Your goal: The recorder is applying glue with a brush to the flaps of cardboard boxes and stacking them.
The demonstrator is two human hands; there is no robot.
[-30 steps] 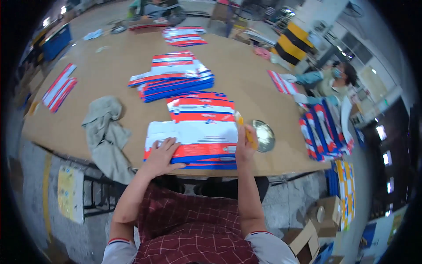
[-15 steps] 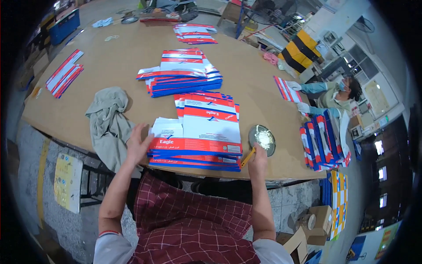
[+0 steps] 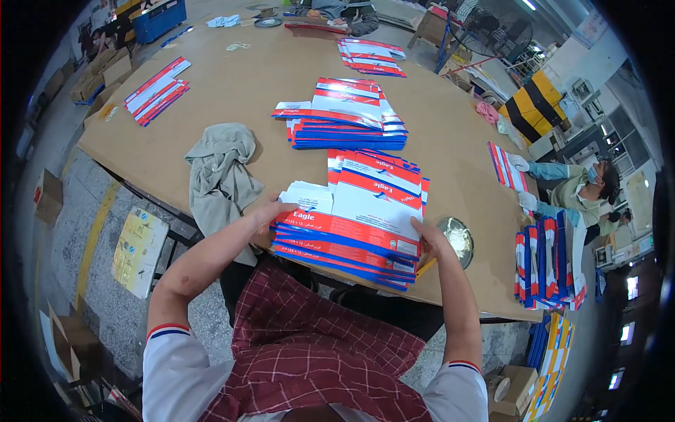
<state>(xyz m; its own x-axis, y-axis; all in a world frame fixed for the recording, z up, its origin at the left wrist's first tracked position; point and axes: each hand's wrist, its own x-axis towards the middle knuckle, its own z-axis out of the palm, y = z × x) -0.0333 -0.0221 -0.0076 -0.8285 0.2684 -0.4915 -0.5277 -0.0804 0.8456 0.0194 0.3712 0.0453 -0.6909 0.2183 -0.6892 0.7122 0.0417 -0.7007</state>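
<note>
A stack of flat red, white and blue printed cartons (image 3: 351, 257) lies at the table's near edge, its layers slightly fanned. My left hand (image 3: 273, 212) is closed on the left edge of the top carton (image 3: 365, 219), thumb on top. My right hand (image 3: 430, 238) grips that carton's right edge, which looks slightly raised. A yellow-handled tool (image 3: 426, 267) juts out below my right hand, its far end hidden. Just right of this hand sits a round dish (image 3: 457, 243) with whitish stuff in it. A grey-green cloth (image 3: 223, 165) lies bunched beyond my left hand.
More carton stacks lie farther up the table, one in the middle (image 3: 348, 116), one behind (image 3: 371, 56), one at left (image 3: 157, 91). At right, a co-worker (image 3: 576, 190) handles cartons beside upright bundles (image 3: 548, 260). A stool (image 3: 140, 252) stands lower left.
My right hand has come from the dish to the carton's right edge. My left hand has moved from beside the stack onto its left edge. The whole view has shifted and tilted.
</note>
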